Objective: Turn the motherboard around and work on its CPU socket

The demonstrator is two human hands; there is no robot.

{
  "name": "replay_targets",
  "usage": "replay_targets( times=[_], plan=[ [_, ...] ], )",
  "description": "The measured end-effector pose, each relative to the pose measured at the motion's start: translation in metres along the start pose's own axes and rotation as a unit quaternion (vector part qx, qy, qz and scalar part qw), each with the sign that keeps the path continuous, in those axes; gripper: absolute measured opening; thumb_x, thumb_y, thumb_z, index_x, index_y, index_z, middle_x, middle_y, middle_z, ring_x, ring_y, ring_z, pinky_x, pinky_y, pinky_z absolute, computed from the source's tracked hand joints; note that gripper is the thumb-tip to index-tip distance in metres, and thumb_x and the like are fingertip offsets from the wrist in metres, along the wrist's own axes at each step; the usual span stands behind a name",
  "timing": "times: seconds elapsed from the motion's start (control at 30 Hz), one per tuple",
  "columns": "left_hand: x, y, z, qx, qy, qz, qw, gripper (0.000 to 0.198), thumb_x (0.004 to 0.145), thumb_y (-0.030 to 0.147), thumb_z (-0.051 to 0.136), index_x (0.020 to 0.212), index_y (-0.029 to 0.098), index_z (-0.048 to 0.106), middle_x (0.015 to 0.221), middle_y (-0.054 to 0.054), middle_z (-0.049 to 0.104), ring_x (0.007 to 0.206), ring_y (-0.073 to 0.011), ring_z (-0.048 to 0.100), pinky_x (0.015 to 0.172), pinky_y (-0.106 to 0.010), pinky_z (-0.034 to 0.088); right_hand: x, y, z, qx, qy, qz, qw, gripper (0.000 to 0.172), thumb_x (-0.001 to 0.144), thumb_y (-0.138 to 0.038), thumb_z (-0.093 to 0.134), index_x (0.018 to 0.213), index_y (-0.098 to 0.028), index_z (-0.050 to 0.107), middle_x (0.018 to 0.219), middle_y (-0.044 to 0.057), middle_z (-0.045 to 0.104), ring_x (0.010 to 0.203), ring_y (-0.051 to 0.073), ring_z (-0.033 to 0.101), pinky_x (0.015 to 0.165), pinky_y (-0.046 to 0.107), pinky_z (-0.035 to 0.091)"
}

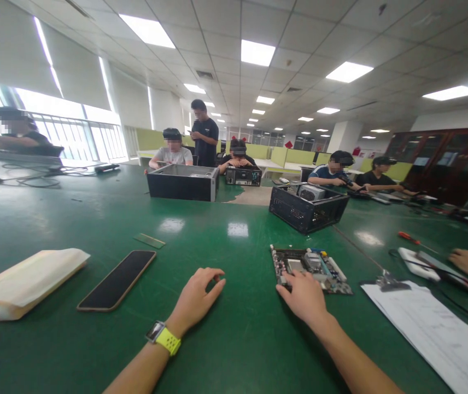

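The right hand [304,296] lies open and flat, its fingertips resting on the near left corner of a circuit board [320,265], which stretches away from the hand and to its right on the green table [234,339]. The left hand [199,298] is just to the left, thumb and forefinger pinched together; whether anything sits between them cannot be told. A phone [117,280] lies farther left, and papers [422,323] lie to the right of the board.

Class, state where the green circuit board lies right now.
In the head view, the green circuit board lies on the green table, right of centre, its near edge touched by the right hand, before the open black computer case.
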State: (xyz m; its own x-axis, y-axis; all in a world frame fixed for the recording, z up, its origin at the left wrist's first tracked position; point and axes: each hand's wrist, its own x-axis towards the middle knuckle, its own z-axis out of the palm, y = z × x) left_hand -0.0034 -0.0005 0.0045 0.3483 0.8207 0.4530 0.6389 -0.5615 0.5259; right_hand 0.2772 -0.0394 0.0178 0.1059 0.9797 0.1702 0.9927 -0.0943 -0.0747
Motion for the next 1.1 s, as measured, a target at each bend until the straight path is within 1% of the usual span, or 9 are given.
replay_targets(
  times=[0.07,0.17,0.27,0.33,0.43,0.57,0.7,0.87,1.1],
  plan=[
    [0.000,0.001,0.000,0.000,-0.001,0.006,1.000,0.024,0.089,0.036,0.048,0.105,0.022,0.060,0.095,-0.003,0.064,0.090,-0.0196,0.057,0.084,-0.034,0.047,-0.034,-0.035,-0.009,0.020,-0.017,-0.063,0.998,0.038,0.082,-0.046,0.047,0.111,-0.027,0.063,0.111,0.010,0.062,0.104,0.031,0.049,0.086,0.044,0.037],
    [-0.001,0.000,0.001,-0.001,-0.018,0.029,0.999,0.034,0.086,0.037,0.052,0.116,0.023,0.055,0.111,-0.006,0.061,0.103,-0.0220,0.054,0.092,-0.038,0.043,-0.079,-0.081,-0.021,0.070,-0.059,-0.149,0.985,0.045,0.074,-0.051,0.056,0.112,-0.028,0.062,0.110,0.010,0.062,0.103,0.033,0.050,0.084,0.044,0.039],
    [-0.004,-0.002,0.002,0.006,-0.063,0.044,0.997,0.050,0.081,0.038,0.059,0.128,0.025,0.047,0.125,-0.007,0.055,0.114,-0.0252,0.048,0.098,-0.042,0.038,-0.088,-0.098,-0.034,0.140,-0.076,-0.181,0.970,0.043,0.077,-0.056,0.052,0.108,-0.030,0.063,0.098,0.006,0.067,0.092,0.028,0.057,0.082,0.039,0.041],
    [-0.005,-0.004,0.002,0.015,-0.090,0.041,0.995,0.054,0.079,0.036,0.061,0.130,0.025,0.045,0.124,-0.008,0.056,0.114,-0.0259,0.047,0.098,-0.042,0.037,-0.068,-0.090,-0.038,0.168,-0.037,-0.161,0.972,0.040,0.083,-0.052,0.046,0.109,-0.028,0.063,0.099,0.006,0.067,0.091,0.025,0.058,0.084,0.036,0.040],
    [-0.005,-0.004,0.002,0.027,-0.104,0.037,0.993,0.051,0.078,0.033,0.061,0.127,0.026,0.047,0.115,-0.006,0.061,0.107,-0.0252,0.050,0.094,-0.041,0.038,-0.023,-0.064,-0.029,0.168,0.022,-0.133,0.977,0.038,0.084,-0.042,0.048,0.114,-0.022,0.061,0.113,0.007,0.063,0.105,0.025,0.053,0.091,0.035,0.036],
    [-0.002,0.000,0.002,0.033,-0.099,0.031,0.994,0.037,0.078,0.029,0.060,0.114,0.025,0.056,0.106,-0.004,0.063,0.100,-0.0236,0.052,0.088,-0.037,0.039,0.014,-0.038,0.002,0.207,0.001,-0.133,0.969,0.034,0.081,-0.034,0.053,0.110,-0.020,0.063,0.112,0.006,0.063,0.105,0.021,0.052,0.091,0.031,0.036],
    [-0.001,0.001,0.001,0.033,-0.092,0.022,0.995,0.026,0.076,0.024,0.059,0.101,0.023,0.059,0.098,-0.003,0.063,0.094,-0.0222,0.053,0.084,-0.035,0.041,0.012,-0.035,0.018,0.227,0.016,-0.130,0.965,0.020,0.080,-0.030,0.052,0.092,-0.023,0.067,0.095,0.003,0.067,0.094,0.019,0.054,0.085,0.028,0.038],
    [-0.002,0.002,-0.003,0.020,-0.090,0.010,0.996,0.013,0.081,0.026,0.052,0.090,0.022,0.060,0.088,-0.003,0.062,0.086,-0.0204,0.054,0.080,-0.033,0.043,0.007,-0.037,0.016,0.247,0.026,-0.134,0.959,0.015,0.078,-0.024,0.052,0.083,-0.023,0.066,0.087,0.001,0.066,0.087,0.016,0.054,0.081,0.026,0.038],
    [-0.004,0.002,-0.004,-0.008,-0.078,0.022,0.997,0.015,0.079,0.016,0.048,0.085,0.021,0.060,0.089,-0.003,0.063,0.088,-0.0194,0.054,0.082,-0.031,0.043,0.009,-0.035,0.021,0.271,0.031,-0.118,0.955,0.014,0.074,-0.020,0.051,0.077,-0.022,0.065,0.082,0.001,0.065,0.083,0.016,0.055,0.077,0.025,0.038]
  ],
)
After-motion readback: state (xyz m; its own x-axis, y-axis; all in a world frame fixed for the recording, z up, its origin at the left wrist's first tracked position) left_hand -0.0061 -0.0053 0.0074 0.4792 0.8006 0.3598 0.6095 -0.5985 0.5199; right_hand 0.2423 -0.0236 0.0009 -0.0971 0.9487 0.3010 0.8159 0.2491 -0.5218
